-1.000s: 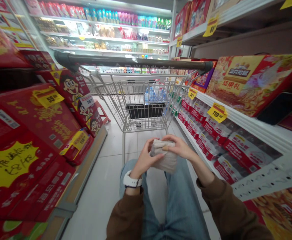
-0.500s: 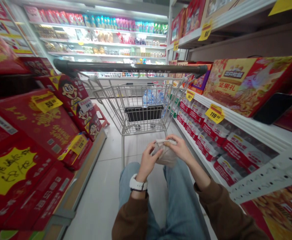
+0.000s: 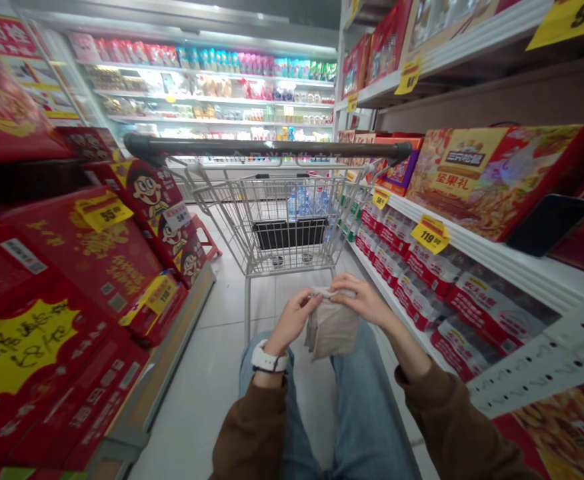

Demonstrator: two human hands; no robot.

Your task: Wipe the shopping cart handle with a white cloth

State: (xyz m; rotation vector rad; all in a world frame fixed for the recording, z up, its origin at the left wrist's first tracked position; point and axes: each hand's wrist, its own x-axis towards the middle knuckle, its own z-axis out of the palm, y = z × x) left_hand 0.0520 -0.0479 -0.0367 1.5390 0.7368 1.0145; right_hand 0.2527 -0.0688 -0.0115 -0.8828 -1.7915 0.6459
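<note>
Between my two hands, above my knees, hangs a folded beige-grey cloth (image 3: 333, 328). My left hand (image 3: 296, 319), with a white watch (image 3: 269, 358) at the wrist, pinches the cloth's upper left edge between thumb and fingers. On the upper right, my right hand (image 3: 359, 300) grips the same edge, its fingers curled over the top and the thumb in front. The cloth's lower part drops loose in layers. Just beyond my hands stands a metal shopping cart (image 3: 292, 263), its handle (image 3: 272, 148) towards me.
Red gift boxes (image 3: 82, 247) are stacked on the left. On the right, a shelf (image 3: 537, 273) carries a nut gift box (image 3: 482, 177) and a black phone (image 3: 551, 225), with packs of bottles (image 3: 437, 267) below. A lit refrigerated display (image 3: 212, 93) spans the back.
The cloth, bunched up before, now hangs lower and flatter from my fingers. My left hand has shifted slightly left and down. The view has tipped up a little.
</note>
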